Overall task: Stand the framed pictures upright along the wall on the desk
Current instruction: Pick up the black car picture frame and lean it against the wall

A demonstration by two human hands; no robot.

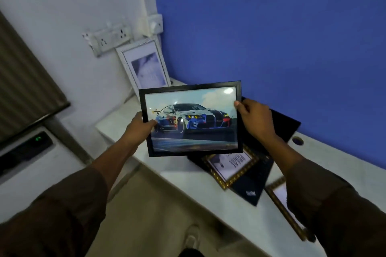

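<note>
1. While both hands gripped it, the black-framed car picture [191, 120] hung in the air above the desk [179, 181], face up toward the camera and not yet set down.
2. The left hand [140, 129] clasped its nine o'clock edge, thumb on the glass; the right hand [253, 118] pinched its three o'clock edge.
3. One picture looked done: the white frame [144, 64] stood leaning on the white wall [62, 27] at eleven o'clock, under the socket strip [108, 38].
4. Left to do, by my judgement: the held picture, plus two gold-trimmed frames lying flat, the nearer gold frame [231, 166] at five o'clock of the car picture and another gold frame [285, 204] further out at four o'clock.
5. A dark flat item [250, 183] lay under the nearer gold frame; I could not tell what it was.
6. Writing: a small pale mark on the dark item and a word in the nearer gold frame, both too blurred to read.
</note>
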